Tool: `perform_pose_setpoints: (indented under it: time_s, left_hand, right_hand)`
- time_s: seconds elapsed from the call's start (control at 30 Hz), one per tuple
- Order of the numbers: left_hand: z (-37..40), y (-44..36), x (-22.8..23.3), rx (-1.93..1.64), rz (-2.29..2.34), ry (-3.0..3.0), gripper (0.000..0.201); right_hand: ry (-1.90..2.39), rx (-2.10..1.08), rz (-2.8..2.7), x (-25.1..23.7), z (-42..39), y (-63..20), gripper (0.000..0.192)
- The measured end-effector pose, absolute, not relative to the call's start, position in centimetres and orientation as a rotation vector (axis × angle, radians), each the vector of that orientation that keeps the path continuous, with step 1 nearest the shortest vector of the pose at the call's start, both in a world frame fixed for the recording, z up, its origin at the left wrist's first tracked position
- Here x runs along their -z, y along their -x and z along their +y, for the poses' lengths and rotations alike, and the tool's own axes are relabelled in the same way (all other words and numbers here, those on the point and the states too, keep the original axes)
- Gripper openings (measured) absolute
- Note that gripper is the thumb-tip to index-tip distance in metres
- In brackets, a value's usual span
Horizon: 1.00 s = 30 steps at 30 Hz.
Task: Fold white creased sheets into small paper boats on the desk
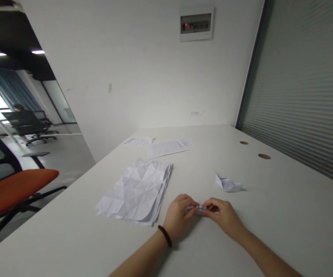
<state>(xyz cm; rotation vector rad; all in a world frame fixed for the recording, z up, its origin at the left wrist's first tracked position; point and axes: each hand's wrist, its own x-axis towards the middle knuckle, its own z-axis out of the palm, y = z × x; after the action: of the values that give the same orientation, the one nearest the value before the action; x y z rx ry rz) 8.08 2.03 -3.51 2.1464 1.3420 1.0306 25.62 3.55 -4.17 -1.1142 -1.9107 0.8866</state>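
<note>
Between my two hands is a small piece of folded paper [200, 208], white with some bluish print, mostly covered by the fingers. My left hand [180, 213], with a dark band at the wrist, pinches its left end. At the other end, the thumb and fingertips of my right hand [223, 215] are closed on it. Just beyond my right hand lies a folded paper boat [228, 183]. To the left of my left hand rests a stack of creased white sheets [140, 188] with crisscross fold lines.
Printed sheets [169, 148] lie at the far end of the white table [270, 223], against the wall. Two round holes [264, 156] are near its right edge, beside a window with blinds [299, 100]. An orange chair [19, 188] stands left; a person [19, 107] sits farther back.
</note>
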Motion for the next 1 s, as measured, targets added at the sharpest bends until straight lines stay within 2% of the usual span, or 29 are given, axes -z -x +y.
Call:
perform_pose_setpoints:
  time_s: [0.17, 0.37, 0.6, 0.83, 1.0]
  left_hand:
    - [1.8, -7.6, 3.4, -1.001, 1.387, -2.2, 0.011]
    - [2.0, -5.4, 2.8, -0.966, 1.533, -2.166, 0.013]
    - [2.6, -3.8, 2.7, -0.958, 1.636, -2.106, 0.016]
    - [2.6, -3.8, 3.1, -0.948, 1.564, -2.162, 0.014]
    - [2.3, -3.5, 2.4, -0.974, 1.656, -2.429, 0.026]
  right_hand:
    - [0.979, -0.761, -1.989, 3.6, 3.7, -25.6, 0.012]
    - [1.113, -0.756, -2.028, 3.1, 4.1, -26.5, 0.01]
    - [1.351, -0.608, -2.121, 2.2, 5.4, -28.9, 0.014]
    - [1.269, -0.6, -2.077, 2.7, 5.2, -28.4, 0.011]
    - [1.429, -0.326, -2.01, 2.8, 5.7, -29.3, 0.013]
